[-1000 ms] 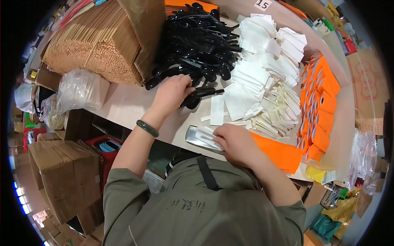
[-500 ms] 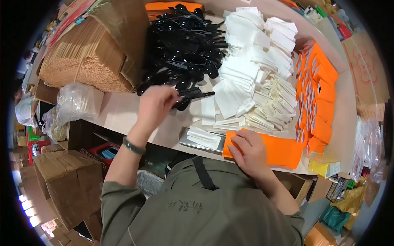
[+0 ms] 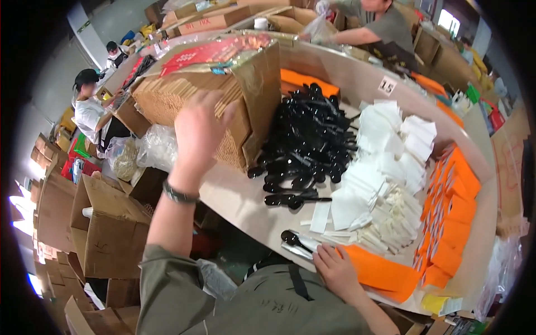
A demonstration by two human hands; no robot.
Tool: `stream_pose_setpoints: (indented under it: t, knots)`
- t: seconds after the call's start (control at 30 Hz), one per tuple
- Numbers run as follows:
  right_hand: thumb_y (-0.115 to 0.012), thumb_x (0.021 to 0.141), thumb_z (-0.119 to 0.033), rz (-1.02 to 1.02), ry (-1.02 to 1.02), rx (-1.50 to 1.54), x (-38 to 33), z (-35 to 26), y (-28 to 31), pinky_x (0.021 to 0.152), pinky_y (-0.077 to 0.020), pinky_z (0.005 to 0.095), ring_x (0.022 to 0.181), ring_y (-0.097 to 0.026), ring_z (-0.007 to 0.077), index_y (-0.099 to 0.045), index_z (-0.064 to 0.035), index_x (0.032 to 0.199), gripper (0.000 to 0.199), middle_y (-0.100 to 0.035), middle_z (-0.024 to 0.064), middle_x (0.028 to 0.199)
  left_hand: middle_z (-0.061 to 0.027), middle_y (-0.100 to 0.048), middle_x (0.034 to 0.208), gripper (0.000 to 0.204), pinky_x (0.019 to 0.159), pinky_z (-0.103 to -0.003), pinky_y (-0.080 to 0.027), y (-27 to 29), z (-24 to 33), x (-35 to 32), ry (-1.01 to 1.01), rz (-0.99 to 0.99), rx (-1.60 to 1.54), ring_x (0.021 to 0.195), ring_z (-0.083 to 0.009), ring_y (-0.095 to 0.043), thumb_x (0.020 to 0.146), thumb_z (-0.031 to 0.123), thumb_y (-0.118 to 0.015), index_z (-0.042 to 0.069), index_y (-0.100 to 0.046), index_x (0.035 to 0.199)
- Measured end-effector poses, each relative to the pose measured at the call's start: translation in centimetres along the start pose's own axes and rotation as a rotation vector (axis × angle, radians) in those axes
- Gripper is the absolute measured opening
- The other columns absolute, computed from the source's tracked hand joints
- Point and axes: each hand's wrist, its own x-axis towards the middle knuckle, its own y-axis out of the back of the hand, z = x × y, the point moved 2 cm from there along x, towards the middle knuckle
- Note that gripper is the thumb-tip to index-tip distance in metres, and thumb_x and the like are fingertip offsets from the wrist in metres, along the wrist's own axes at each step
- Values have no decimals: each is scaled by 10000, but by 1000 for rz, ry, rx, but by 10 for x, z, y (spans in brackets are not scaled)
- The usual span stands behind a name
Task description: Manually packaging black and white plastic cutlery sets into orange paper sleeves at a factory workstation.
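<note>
At worktop's 10 o'clock, left hand (image 3: pixel 198 131) now lifted off spoon pile (image 3: pixel 307 148), fingers spread on stick box (image 3: pixel 209 103); right hand (image 3: pixel 335 271) pins spoon (image 3: pixel 296 241), orange sleeve (image 3: pixel 379 273).

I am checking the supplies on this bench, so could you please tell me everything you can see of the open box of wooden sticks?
The box of wooden sticks is brown cardboard, lying on its side at the table's left end, its open face turned toward the person. It is packed tight with thin, pale wooden sticks seen end-on. Glossy tape covers its right side; red printed packets lie on top. The left hand reaches into the stick ends. The heap of black plastic spoons lies just right of it.
</note>
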Motion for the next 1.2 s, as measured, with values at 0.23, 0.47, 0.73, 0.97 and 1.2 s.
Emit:
stream_pose_setpoints:
  t: [0.23,0.47,0.73,0.97,1.2]
  knots:
    - [-690,842,-181,-10,49,34,-5,-8,-9,1020,-424,506,1257,-540,338,-643,-64,1131,316,-584,182,1297,-201,-697,904,274,735,-483,-531,-36,-65,27,179,-545,53,860,-398,-667,883,321,-646,54,-708,893]
    - [-707,836,-232,-107,-162,57,-11,-1,9,1060,-388,580,1306,-459,445,-662,-151,1209,384,-484,281,1391,-203,-705,985,246,792,-442,-537,-15,-53,9,265,-325,139,958,-370,-677,893,160,-556,36,-701,1049]
    - [-706,828,-153,-64,-200,185,-5,12,9,1121,-328,580,1340,-404,477,-639,-180,1257,435,-407,309,1443,40,-558,787,100,629,-209,-369,-4,-44,-215,822,-752,-850,726,-43,-475,960,125,-643,35,-685,956]
    - [-662,874,-138,-176,-189,39,-10,8,14,1135,-319,553,1340,-403,474,-615,-211,1295,430,-406,313,1441,-73,-685,836,127,666,-273,-485,-48,15,-228,345,-1247,-778,716,-118,-586,908,62,-686,-24,-692,1001]
    - [-770,794,-204,-20,-268,217,8,2,10,1049,-418,492,1245,-494,432,-589,-23,1112,408,-489,286,1368,-100,-618,829,288,708,-310,-529,-47,113,-236,341,-952,-714,759,-213,-643,816,130,-792,-37,-595,945]
